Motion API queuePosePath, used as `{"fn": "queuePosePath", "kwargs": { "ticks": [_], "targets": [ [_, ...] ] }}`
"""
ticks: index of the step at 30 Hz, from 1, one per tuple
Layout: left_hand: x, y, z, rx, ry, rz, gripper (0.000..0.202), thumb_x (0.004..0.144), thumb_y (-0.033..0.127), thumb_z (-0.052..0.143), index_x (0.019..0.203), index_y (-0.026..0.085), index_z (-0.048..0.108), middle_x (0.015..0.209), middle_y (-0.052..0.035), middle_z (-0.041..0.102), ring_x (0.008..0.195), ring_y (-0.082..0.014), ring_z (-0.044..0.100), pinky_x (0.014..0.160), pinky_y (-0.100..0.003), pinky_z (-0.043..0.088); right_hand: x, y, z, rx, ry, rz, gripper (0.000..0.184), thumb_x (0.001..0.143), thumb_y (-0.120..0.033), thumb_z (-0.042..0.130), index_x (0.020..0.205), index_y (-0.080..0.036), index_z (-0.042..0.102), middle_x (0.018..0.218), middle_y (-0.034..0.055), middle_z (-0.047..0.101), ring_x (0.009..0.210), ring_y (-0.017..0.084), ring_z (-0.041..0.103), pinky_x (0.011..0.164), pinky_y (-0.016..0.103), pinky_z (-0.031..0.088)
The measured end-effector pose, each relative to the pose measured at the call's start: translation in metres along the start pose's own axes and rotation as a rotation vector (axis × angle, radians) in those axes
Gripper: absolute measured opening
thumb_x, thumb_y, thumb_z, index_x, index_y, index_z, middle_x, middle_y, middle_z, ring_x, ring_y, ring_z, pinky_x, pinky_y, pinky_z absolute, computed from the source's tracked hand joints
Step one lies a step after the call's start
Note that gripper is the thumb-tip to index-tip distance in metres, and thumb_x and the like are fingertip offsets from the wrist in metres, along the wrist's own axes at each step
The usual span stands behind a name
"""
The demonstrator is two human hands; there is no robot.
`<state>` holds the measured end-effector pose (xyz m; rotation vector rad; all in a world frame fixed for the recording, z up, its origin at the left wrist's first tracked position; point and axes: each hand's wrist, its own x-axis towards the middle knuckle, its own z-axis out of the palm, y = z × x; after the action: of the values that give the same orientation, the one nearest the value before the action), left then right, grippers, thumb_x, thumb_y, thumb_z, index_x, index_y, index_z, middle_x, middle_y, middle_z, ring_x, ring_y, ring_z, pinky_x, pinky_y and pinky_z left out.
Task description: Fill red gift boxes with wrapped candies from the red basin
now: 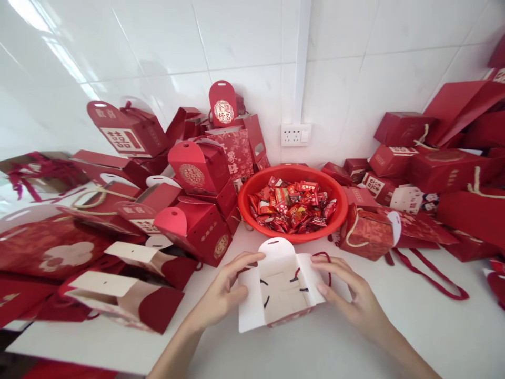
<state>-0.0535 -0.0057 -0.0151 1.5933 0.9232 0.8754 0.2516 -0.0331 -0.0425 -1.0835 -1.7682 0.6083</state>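
Note:
An unfolded-top gift box (pixel 283 292), white inside with red outer walls, stands on the white table between my hands. Its flaps are spread apart, and dark cord ends show on the inner walls. My left hand (pixel 232 287) grips the left flap between thumb and fingers. On the other side my right hand (pixel 347 284) pinches the right flap, beside a dark red cord handle (pixel 324 256). Just behind the box sits a red plastic basin (pixel 292 237) filled with red-wrapped candies (pixel 294 205).
Red gift boxes (pixel 197 226) are piled along the left, some with open tops (pixel 114 295). More boxes (pixel 366 231) crowd the right, near a loose red strap (pixel 437 281). A tiled wall (pixel 252 31) with a socket (pixel 295 135) rises behind the white table (pixel 315 347).

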Motion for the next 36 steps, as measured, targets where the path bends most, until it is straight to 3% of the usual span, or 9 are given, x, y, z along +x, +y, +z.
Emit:
{"fn": "queuePosePath", "kwargs": {
  "ticks": [9,13,20,23,27,31,33,36],
  "targets": [
    [-0.012,-0.008,0.009,-0.146,0.110,-0.117,0.062,0.067,0.019,0.066,0.128,0.025,0.070,0.125,-0.0081,0.066,0.103,-0.0268,0.062,0.079,-0.030,0.049,-0.001,0.000,0.006,0.011,0.015,0.092,0.029,0.095,-0.038,0.062,0.120,-0.026,0.068,0.120,0.0082,0.073,0.111,0.025,0.071,0.094,0.035,0.059],
    [-0.012,-0.010,0.013,-0.248,0.175,-0.186,0.066,0.060,0.017,0.065,0.126,0.024,0.071,0.125,-0.0079,0.069,0.102,-0.0272,0.064,0.077,-0.029,0.050,-0.002,0.004,0.008,0.003,0.032,0.144,0.032,0.094,-0.043,0.062,0.119,-0.025,0.067,0.119,0.0085,0.075,0.110,0.026,0.072,0.093,0.037,0.060],
    [-0.016,-0.011,0.019,-0.298,0.242,-0.188,0.064,0.057,0.017,0.064,0.121,0.023,0.073,0.118,-0.0073,0.073,0.099,-0.0269,0.065,0.077,-0.029,0.050,0.001,0.008,0.012,-0.029,0.032,0.161,0.034,0.093,-0.048,0.059,0.114,-0.022,0.068,0.113,0.0103,0.075,0.101,0.026,0.074,0.090,0.040,0.061],
    [-0.013,-0.014,0.019,-0.271,0.242,-0.142,0.067,0.057,0.018,0.065,0.124,0.021,0.071,0.112,-0.0085,0.073,0.093,-0.0260,0.065,0.072,-0.028,0.049,0.005,0.009,0.011,-0.071,0.074,0.104,0.032,0.094,-0.047,0.059,0.111,-0.022,0.069,0.113,0.0107,0.074,0.102,0.026,0.073,0.089,0.041,0.061],
    [-0.002,-0.010,0.019,-0.193,0.222,-0.038,0.061,0.058,0.017,0.065,0.118,0.020,0.074,0.118,-0.0088,0.071,0.099,-0.0272,0.065,0.073,-0.028,0.052,0.011,0.007,0.004,-0.169,0.194,0.021,0.028,0.093,-0.046,0.061,0.105,-0.022,0.071,0.114,0.0133,0.072,0.108,0.029,0.070,0.093,0.046,0.059],
    [0.007,0.001,0.017,-0.065,0.171,0.048,0.047,0.070,0.025,0.072,0.116,0.021,0.074,0.120,-0.0096,0.070,0.103,-0.0277,0.067,0.082,-0.033,0.055,0.017,0.000,-0.011,-0.201,0.294,0.001,0.026,0.094,-0.045,0.062,0.101,-0.022,0.073,0.119,0.0149,0.070,0.110,0.030,0.069,0.089,0.046,0.059],
    [0.011,0.008,0.012,0.036,0.210,0.122,0.036,0.079,0.032,0.072,0.113,0.020,0.075,0.121,-0.0114,0.069,0.106,-0.0276,0.067,0.087,-0.036,0.056,0.024,-0.005,-0.021,-0.178,0.335,-0.024,0.024,0.094,-0.044,0.062,0.099,-0.023,0.073,0.118,0.0138,0.070,0.109,0.029,0.069,0.086,0.044,0.060],
    [0.023,0.021,0.002,0.165,0.364,0.236,0.026,0.086,0.037,0.068,0.102,0.018,0.077,0.118,-0.0120,0.071,0.111,-0.0268,0.067,0.092,-0.036,0.057,0.046,-0.008,-0.037,-0.109,0.403,-0.072,0.021,0.093,-0.042,0.063,0.094,-0.024,0.074,0.112,0.0116,0.073,0.105,0.027,0.069,0.089,0.043,0.057]
  ]
}}
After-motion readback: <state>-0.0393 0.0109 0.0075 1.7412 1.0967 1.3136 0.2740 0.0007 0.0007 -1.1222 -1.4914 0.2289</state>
